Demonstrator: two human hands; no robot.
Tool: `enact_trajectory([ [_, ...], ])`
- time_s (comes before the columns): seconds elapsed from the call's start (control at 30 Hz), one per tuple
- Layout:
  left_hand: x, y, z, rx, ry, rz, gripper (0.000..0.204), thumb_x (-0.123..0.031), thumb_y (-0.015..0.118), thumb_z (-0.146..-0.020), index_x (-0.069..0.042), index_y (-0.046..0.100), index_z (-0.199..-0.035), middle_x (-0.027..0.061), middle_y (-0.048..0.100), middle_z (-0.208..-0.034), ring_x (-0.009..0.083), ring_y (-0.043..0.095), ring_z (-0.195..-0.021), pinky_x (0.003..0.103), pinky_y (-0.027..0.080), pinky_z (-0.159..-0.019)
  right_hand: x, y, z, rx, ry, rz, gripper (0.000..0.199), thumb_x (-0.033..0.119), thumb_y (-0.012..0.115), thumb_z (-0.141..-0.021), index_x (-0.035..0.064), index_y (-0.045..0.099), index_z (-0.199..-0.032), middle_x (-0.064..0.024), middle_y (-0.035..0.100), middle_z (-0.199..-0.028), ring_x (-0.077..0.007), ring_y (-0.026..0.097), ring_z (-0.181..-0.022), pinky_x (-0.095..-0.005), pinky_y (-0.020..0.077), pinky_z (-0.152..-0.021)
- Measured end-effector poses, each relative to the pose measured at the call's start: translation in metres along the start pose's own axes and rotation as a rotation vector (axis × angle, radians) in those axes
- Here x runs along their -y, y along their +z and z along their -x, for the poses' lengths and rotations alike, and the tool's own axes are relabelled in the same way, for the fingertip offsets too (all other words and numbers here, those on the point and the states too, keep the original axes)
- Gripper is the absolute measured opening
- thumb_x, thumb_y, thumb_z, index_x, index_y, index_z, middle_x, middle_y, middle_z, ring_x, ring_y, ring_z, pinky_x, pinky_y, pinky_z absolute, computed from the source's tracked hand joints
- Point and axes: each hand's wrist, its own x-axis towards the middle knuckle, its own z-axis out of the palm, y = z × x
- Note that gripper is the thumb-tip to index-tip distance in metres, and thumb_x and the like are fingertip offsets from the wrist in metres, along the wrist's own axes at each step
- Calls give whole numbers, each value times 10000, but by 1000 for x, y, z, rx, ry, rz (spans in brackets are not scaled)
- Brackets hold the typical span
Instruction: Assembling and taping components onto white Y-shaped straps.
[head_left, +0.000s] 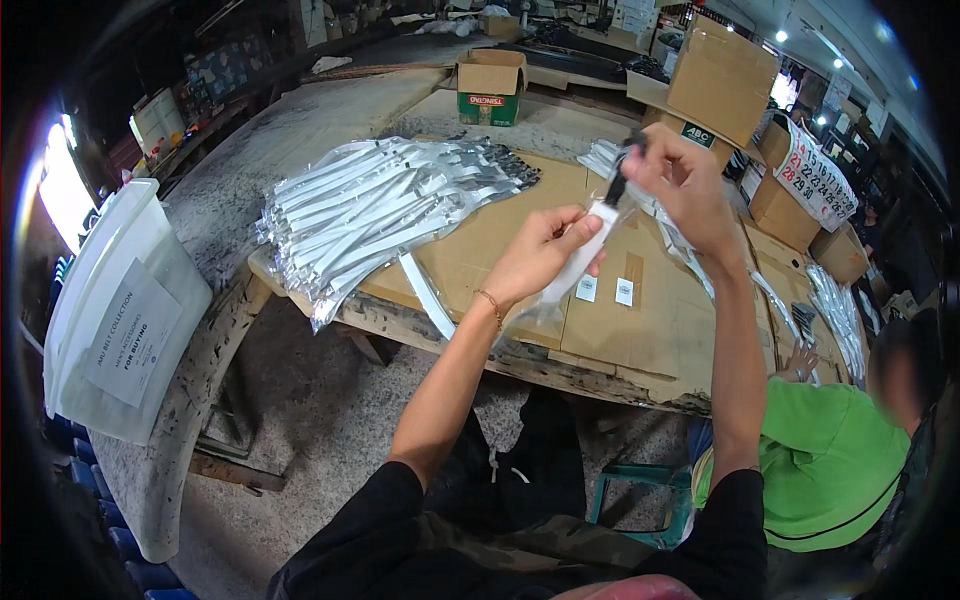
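Note:
Over the cardboard-covered table (pixel 650 350), I hold up a belt (pixel 580 262), white with a black end, in a clear plastic sleeve. My left hand (pixel 540 250) is closed around its white part, thumb on top. Higher and to the right, my right hand (pixel 685 185) pinches the black end; the fingertips partly hide it. Two small white tags (pixel 605 290) lie on the cardboard below my hands. A large pile of sleeved white belts (pixel 370 205) fills the table's left part, and one loose belt (pixel 425 295) hangs over the near edge.
A person in a green shirt (pixel 830 460) sits at the right, one hand (pixel 800 360) on the table near more sleeved belts (pixel 838 310). Cardboard boxes (pixel 722 80) and a green carton (pixel 490 105) stand at the back. A white plastic bin (pixel 175 270) is at far left.

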Motion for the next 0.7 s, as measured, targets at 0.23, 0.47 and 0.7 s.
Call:
enact_trajectory([
  [0.23,-1,-1,0,-88,32,-111,275,-237,505,-985,3,595,-886,29,625,-743,80,590,-639,238,455,-601,-5,-7,1,-173,353,-555,259,237,689,-860,19,597,-964,-58,570,-1032,-109,558,-947,-290,489,-821],
  [0.47,2,3,-2,-198,152,-296,260,-209,512,-976,11,579,-853,46,626,-720,87,590,-633,250,441,-574,-2,-7,-6,9,469,-189,401,297,721,-831,36,611,-1114,-72,580,-1157,-129,581,-972,-283,484,-810],
  [0.7,7,14,-5,-442,522,-649,179,-101,582,-919,33,543,-808,145,585,-666,211,600,-577,317,431,-525,3,-20,-28,172,247,33,260,223,680,-862,37,637,-1038,-97,579,-1183,-136,585,-995,-269,473,-815],
])
